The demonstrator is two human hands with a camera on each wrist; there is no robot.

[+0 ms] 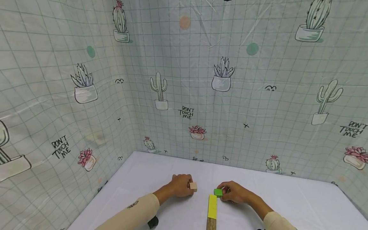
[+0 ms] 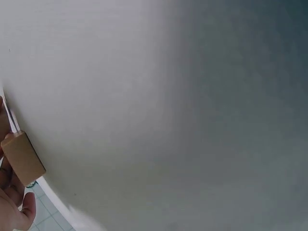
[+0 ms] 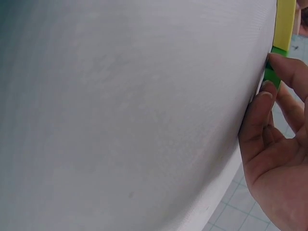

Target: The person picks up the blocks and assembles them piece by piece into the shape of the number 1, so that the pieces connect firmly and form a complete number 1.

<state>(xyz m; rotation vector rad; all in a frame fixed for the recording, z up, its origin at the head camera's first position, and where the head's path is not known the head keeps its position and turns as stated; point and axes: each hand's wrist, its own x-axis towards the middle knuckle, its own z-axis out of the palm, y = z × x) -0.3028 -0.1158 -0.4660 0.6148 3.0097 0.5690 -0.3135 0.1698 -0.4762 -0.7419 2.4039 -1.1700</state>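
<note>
My left hand (image 1: 181,186) holds a small plain wooden block (image 1: 193,187) at the table's middle; in the left wrist view the wooden block (image 2: 23,159) lies against the fingers at the left edge. To the right, my right hand (image 1: 234,192) pinches a green block (image 1: 218,192) between thumb and fingers. This green block (image 3: 272,77) meets the far end of a long yellow block (image 1: 212,206), as the right wrist view shows. A brown wood-grained piece (image 1: 211,223) continues in line from the yellow block's near end and runs out of frame.
The blocks lie on a white-covered table (image 1: 169,163). A black object (image 1: 153,222) is partly hidden by the left sleeve (image 1: 133,210). Behind and to the left hangs a checked curtain (image 1: 172,127) with cactus prints, down to the table's edges.
</note>
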